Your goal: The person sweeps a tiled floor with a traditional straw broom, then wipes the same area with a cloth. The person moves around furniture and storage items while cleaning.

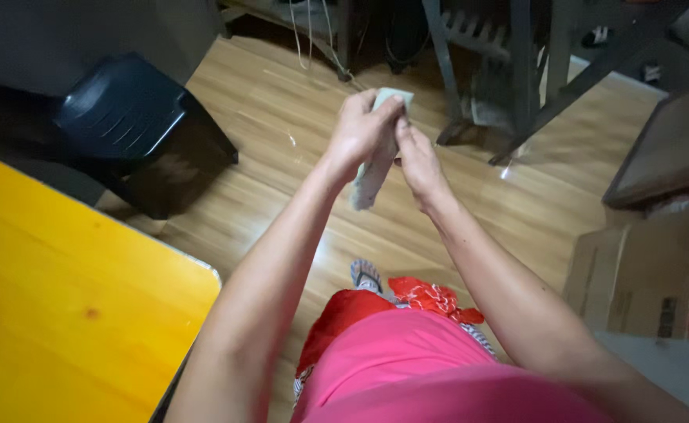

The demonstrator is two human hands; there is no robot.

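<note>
A wooden floor (282, 117) of pale brown planks fills most of the view, seen from above. At the lower left corner stands a yellow bench (62, 313) with a rounded corner and a thin pale edge. Beyond it, at upper left, a dark plastic stool (137, 125) with a ribbed seat sits on the floor. Across the top, dark furniture legs (517, 70) and hanging cables stand in shadow. At the right edge a brown cardboard box (634, 274) rests near a dark framed panel (665, 149) that leans above it.

The person's pink garment (423, 368) fills the bottom centre, with a red patterned cloth (430, 298) bunched just below it and a sandalled foot (365, 274) showing on the floor beside that.

Both forearms reach forward over the floor and meet at the middle of the view. The left hand (360, 129) is closed around the upper part of a small pale grey-green cloth (372, 180), fingers curled over its top edge. The right hand (419, 157) presses against the same cloth from the other side, thumb and fingers pinching it; the two hands touch. The cloth hangs down between them, well above the floor; it seems folded or twisted, though blur makes that hard to tell.
</note>
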